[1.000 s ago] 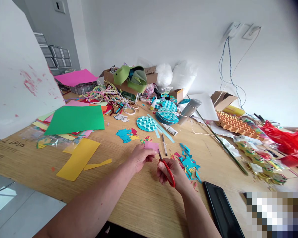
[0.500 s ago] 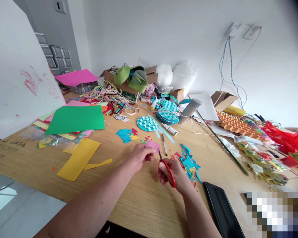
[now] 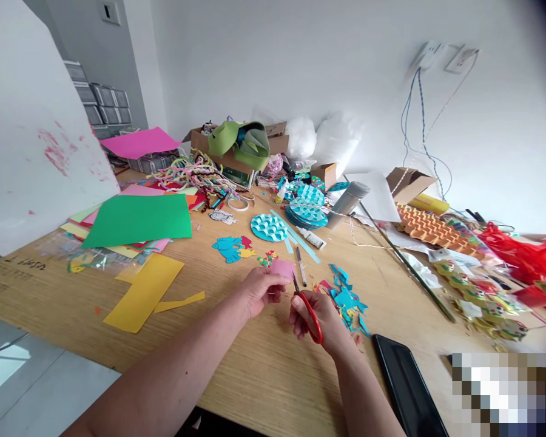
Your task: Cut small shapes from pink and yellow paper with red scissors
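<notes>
Between the fingers of my left hand (image 3: pixel 264 290) is a small piece of pink paper (image 3: pixel 283 269), held over the middle of the table. My right hand (image 3: pixel 317 318) is closed on red-handled scissors (image 3: pixel 310 314). Their blades point up and away from me, with the tips at the right edge of the pink paper. Just beyond the paper lie small red, green and yellow cut bits (image 3: pixel 267 258) and a blue paper cutout (image 3: pixel 227 248). A slim pen-like tool (image 3: pixel 301 267) rests behind the scissors. Blue paper scraps (image 3: pixel 347 297) lie right of my right hand.
Yellow paper (image 3: pixel 142 297) and a green sheet (image 3: pixel 141 220) cover the left side. Scalloped blue discs (image 3: pixel 269 227) sit mid-table. A black phone (image 3: pixel 406 382) lies near my right forearm. A thin stick (image 3: pixel 407 261) and gold ornaments (image 3: pixel 482 300) are farther right.
The pink paper has turned and tilted slightly in my left hand, which has shifted a little. The scissors stay almost in place, their tips now at the paper's right edge.
</notes>
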The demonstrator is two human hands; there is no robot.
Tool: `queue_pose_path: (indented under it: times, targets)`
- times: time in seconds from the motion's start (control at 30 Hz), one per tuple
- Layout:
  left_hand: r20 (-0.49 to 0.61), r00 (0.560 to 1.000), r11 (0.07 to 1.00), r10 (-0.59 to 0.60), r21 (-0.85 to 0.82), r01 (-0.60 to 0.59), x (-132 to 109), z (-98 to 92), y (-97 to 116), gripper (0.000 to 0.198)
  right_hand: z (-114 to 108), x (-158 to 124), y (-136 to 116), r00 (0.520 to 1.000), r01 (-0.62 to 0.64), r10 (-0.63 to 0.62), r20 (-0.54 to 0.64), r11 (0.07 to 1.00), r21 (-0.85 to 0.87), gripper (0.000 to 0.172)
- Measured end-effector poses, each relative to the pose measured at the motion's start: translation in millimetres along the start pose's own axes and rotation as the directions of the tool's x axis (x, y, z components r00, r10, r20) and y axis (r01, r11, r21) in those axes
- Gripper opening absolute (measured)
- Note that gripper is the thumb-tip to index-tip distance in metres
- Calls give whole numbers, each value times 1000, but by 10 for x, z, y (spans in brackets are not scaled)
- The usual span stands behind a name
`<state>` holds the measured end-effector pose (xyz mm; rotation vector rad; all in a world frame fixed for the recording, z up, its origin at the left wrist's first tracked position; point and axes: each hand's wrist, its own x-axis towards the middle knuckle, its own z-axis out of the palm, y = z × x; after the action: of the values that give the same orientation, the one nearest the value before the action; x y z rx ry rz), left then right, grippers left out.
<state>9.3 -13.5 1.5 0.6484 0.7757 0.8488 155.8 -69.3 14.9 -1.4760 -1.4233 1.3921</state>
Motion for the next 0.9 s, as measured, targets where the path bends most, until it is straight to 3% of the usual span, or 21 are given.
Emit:
queue_pose_path:
  times: [0.2, 0.4, 0.9]
  targets:
    - [-66, 998, 996, 25, -82, -31, 6, 13, 15, 24, 18, -2, -17, 1000, -9, 9, 3, 1000, -15, 55]
    - [-5, 1000, 999, 31, -18, -31, -33, 42, -10, 23, 20, 11, 11, 1000, 1, -1, 5, 1000, -17, 53]
    - [-11, 997, 996, 81, 28, -81, -19, 35, -17, 17, 27, -3, -30, 998, 54, -53, 26, 998, -40, 55]
